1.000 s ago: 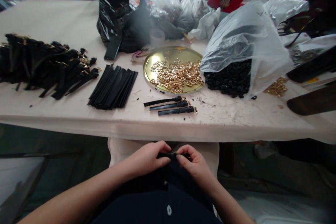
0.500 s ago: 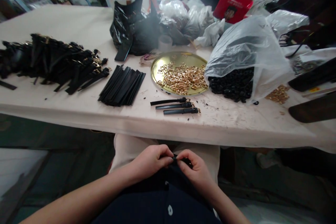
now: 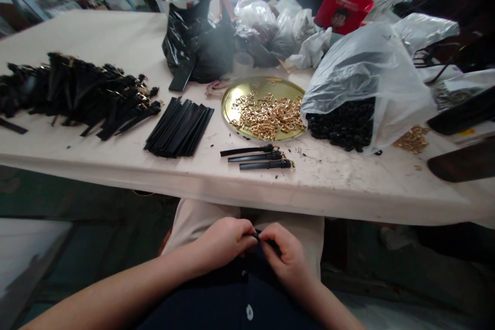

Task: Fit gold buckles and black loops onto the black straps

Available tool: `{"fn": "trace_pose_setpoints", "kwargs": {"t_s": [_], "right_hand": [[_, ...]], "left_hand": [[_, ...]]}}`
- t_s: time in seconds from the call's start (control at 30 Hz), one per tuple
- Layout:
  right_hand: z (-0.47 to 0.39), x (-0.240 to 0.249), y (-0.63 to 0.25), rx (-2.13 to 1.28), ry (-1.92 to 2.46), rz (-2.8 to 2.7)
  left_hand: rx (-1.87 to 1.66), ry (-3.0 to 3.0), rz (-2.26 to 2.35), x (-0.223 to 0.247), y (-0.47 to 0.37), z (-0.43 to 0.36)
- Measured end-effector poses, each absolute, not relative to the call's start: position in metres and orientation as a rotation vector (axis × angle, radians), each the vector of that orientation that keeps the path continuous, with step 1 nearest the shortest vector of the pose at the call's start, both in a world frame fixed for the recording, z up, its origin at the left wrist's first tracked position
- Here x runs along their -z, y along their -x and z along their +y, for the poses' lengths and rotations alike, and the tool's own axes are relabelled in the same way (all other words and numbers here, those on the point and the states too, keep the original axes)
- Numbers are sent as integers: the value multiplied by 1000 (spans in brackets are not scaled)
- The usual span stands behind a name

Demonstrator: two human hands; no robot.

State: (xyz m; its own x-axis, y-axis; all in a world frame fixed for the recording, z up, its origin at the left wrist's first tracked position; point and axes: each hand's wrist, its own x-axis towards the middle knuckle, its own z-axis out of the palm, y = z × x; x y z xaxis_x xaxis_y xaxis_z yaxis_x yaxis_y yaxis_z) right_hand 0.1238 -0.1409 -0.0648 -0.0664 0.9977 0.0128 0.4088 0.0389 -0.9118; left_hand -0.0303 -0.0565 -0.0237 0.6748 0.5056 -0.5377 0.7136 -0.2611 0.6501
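On the desk (image 3: pixel 348 185) ahead, from the left: a heap of finished black straps (image 3: pixel 73 93), a stack of plain black strips (image 3: pixel 178 127), three buckled straps (image 3: pixel 263 157) and a gold tray (image 3: pixel 235 98) of buckles. Down in my lap, my left hand (image 3: pixel 224 240) and right hand (image 3: pixel 286 255) press close together, fingertips pinching a small black strap piece (image 3: pixel 258 237) between them.

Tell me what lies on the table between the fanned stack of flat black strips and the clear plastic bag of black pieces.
In the head view: a round gold tray of gold buckles, with three buckled black straps before it.
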Motion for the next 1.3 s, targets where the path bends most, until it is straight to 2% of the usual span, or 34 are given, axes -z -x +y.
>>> {"fn": "trace_pose_setpoints", "kwargs": {"t_s": [0.17, 0.3, 0.63, 0.9, 1.1, 1.3], "right_hand": [[-138, 71, -124, -1140, 1660, -1367], [-127, 67, -133, -1244, 1661, -1417], [-138, 78, -148, -1130, 1687, -1455], [-144, 83, -155, -1226, 1789, -1015], [-150, 77, -154, -1588, 1600, -542], [-154, 74, -143, -1709, 1315, -259]], "left_hand": [[275, -2085, 970, 27, 26, -53], [312, -2073, 1017, 23, 20, -46], [437, -2102, 953, 36, -10, -49], [429, -2187, 731, 28, -26, -35], [526, -2345, 508, 25, -27, -27], [495, -2440, 366, 22, -18, -25]]}}
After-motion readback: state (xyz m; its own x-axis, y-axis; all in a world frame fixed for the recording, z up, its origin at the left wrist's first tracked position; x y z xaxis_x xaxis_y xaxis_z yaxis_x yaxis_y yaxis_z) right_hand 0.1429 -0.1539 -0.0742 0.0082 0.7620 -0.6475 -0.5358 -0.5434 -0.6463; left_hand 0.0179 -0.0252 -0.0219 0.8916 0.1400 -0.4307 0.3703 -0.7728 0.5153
